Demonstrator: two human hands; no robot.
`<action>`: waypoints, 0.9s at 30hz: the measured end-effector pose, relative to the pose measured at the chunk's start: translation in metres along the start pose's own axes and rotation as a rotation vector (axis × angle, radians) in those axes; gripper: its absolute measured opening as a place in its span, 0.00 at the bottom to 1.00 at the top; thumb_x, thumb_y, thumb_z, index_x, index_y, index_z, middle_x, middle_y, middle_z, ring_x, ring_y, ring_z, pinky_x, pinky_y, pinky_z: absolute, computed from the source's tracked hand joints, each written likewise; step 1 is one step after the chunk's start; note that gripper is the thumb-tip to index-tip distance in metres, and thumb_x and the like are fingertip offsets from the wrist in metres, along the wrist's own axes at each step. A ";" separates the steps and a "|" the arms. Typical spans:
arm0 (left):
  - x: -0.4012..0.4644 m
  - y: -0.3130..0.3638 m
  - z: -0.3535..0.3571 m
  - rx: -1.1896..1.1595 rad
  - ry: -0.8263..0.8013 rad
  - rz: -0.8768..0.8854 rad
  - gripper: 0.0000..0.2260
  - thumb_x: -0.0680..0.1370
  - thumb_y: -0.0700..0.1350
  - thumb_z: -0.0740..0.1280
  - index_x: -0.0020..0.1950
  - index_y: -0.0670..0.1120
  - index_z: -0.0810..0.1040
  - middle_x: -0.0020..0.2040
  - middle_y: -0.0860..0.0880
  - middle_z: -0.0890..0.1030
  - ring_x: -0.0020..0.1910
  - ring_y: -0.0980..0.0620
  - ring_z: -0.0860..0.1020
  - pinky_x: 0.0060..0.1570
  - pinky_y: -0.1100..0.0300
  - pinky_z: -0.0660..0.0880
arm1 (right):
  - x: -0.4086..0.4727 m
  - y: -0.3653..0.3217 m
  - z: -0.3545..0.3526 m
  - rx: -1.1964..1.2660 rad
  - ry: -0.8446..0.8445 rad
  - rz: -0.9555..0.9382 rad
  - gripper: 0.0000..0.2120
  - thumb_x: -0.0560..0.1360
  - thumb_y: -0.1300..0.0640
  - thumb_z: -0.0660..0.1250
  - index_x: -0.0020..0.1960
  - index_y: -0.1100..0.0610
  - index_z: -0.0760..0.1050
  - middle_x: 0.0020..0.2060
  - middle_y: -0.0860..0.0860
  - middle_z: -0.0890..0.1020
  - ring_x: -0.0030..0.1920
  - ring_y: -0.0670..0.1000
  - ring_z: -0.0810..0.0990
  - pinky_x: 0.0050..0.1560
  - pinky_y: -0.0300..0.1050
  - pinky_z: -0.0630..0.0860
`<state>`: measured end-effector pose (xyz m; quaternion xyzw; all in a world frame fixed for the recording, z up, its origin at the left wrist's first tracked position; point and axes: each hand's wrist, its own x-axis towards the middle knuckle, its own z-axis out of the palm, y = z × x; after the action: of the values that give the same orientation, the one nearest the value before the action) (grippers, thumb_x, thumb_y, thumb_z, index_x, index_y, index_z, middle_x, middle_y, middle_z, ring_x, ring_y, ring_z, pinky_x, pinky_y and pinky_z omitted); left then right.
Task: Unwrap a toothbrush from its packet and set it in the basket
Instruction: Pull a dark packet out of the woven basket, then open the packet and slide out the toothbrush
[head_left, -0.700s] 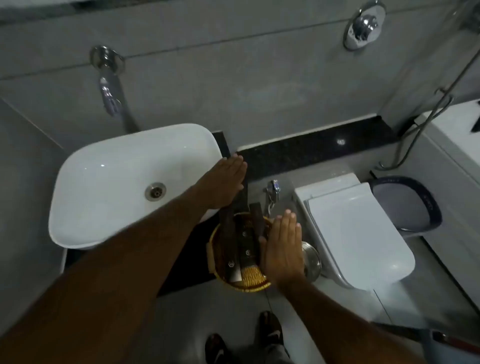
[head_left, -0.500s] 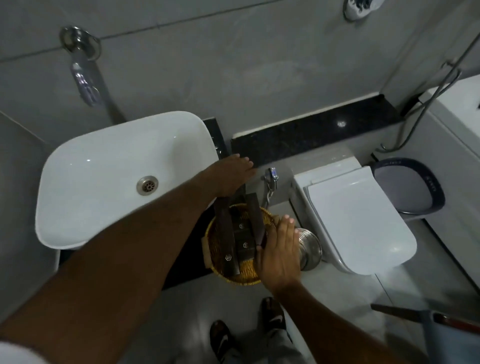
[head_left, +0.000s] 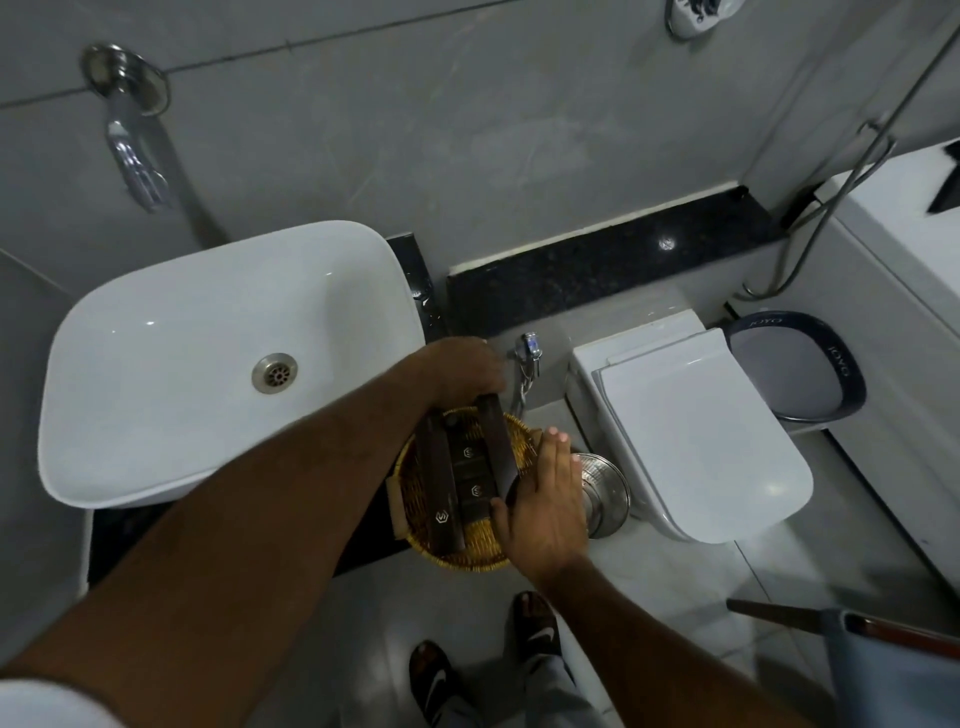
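Basket (head_left: 470, 553): round, woven, yellow-gold, sits on the dark counter (head_left: 119, 540) just right of the white sink (head_left: 156, 364), at the counter's edge nearest the toilet (head_left: 701, 431).

Packets: several dark brown flat ones lie in the basket, long axis running away from the person. Left packet (head_left: 441, 486) has a small white logo near its close end. Middle packets (head_left: 470, 475) carry the same logo. Right packet (head_left: 498, 447) is tilted, far end raised above the rim.

Left hand (head_left: 460, 366): reaches over the far rim, fingers curled down onto the far ends of the packets. Looks like it's gripping the top of the right packet; fingertips are hidden under the hand, so can't tell exactly which packets are pinched.

Right hand (head_left: 545, 504): at the basket's right rim, fingers straight and together, pointing away from the person, palm side against the basket edge. Thumb (head_left: 501, 512) touches the near end of the packets. Flat, not closed on anything.

No bare toothbrush visible; everything in the basket is wrapped.

Other: steel bin lid (head_left: 602, 491) on the floor just right of the right hand, partly covered by it. Wall tap (head_left: 130, 150) above the sink. Person's feet in sandals (head_left: 537, 623) below the basket.
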<state>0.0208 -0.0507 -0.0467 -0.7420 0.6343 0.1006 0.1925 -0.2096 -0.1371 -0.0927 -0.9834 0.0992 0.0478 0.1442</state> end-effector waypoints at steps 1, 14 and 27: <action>0.001 0.000 0.001 0.020 -0.002 0.002 0.13 0.77 0.47 0.69 0.61 0.48 0.79 0.61 0.45 0.81 0.61 0.47 0.78 0.64 0.47 0.73 | 0.000 0.000 -0.001 0.005 0.008 -0.007 0.31 0.77 0.44 0.60 0.71 0.65 0.67 0.78 0.66 0.49 0.78 0.63 0.42 0.75 0.56 0.37; -0.046 -0.030 -0.070 0.003 0.096 -0.113 0.16 0.75 0.35 0.66 0.62 0.43 0.76 0.62 0.44 0.79 0.60 0.43 0.77 0.59 0.48 0.75 | 0.016 -0.022 -0.045 0.239 0.175 0.127 0.18 0.73 0.44 0.70 0.55 0.56 0.79 0.76 0.58 0.63 0.77 0.58 0.56 0.75 0.53 0.52; -0.310 -0.127 -0.318 -0.406 0.664 -0.858 0.14 0.76 0.36 0.67 0.61 0.43 0.82 0.54 0.46 0.86 0.49 0.51 0.83 0.54 0.63 0.73 | 0.113 -0.197 -0.280 0.611 0.529 -0.195 0.11 0.72 0.54 0.66 0.53 0.54 0.74 0.41 0.53 0.82 0.41 0.59 0.80 0.40 0.50 0.75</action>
<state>0.0606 0.1130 0.3831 -0.9466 0.2710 -0.1051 -0.1394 -0.0400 -0.0542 0.2147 -0.8786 0.0487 -0.2520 0.4028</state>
